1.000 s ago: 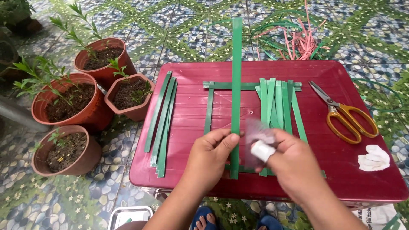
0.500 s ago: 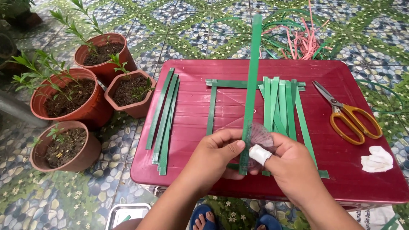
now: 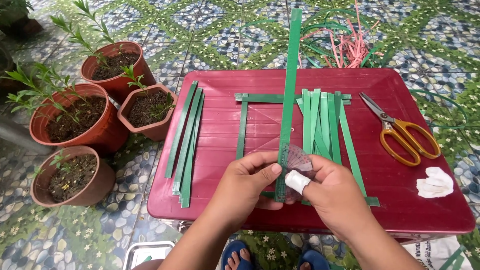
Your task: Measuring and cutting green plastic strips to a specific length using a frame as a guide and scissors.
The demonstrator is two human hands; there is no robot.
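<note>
Left hand (image 3: 245, 187): thumb and forefinger pressed together on the near end of the long green strip (image 3: 290, 85), pinching it just left of centre at the near edge of the counter (image 3: 430, 220). Right hand (image 3: 335, 197): forefinger wrapped in a white bandage (image 3: 298, 181), fingers closed around a small clear protractor-like gauge (image 3: 296, 156) laid against the same strip; whether the thumb also clamps the strip, cannot tell.

Strip long axis: runs near to far, straight away from both hands, passing over the far edge of the red counter and ending above the tiled floor (image 3: 210, 45). Both hands meet at its near end; the left is slightly nearer to the strip's edge.

Right of the strip, touching or just beside it: a set of parallel green strips (image 3: 322, 122), crossed at the far end by a horizontal green strip (image 3: 260, 98). One upright strip (image 3: 242, 130) stands apart on the left. Further left: a loose bundle of strips (image 3: 186, 142).

Right side of counter: yellow-handled scissors (image 3: 402, 135), crumpled white tissue (image 3: 436, 182). Off the counter, left: four terracotta pots (image 3: 100, 120).
</note>
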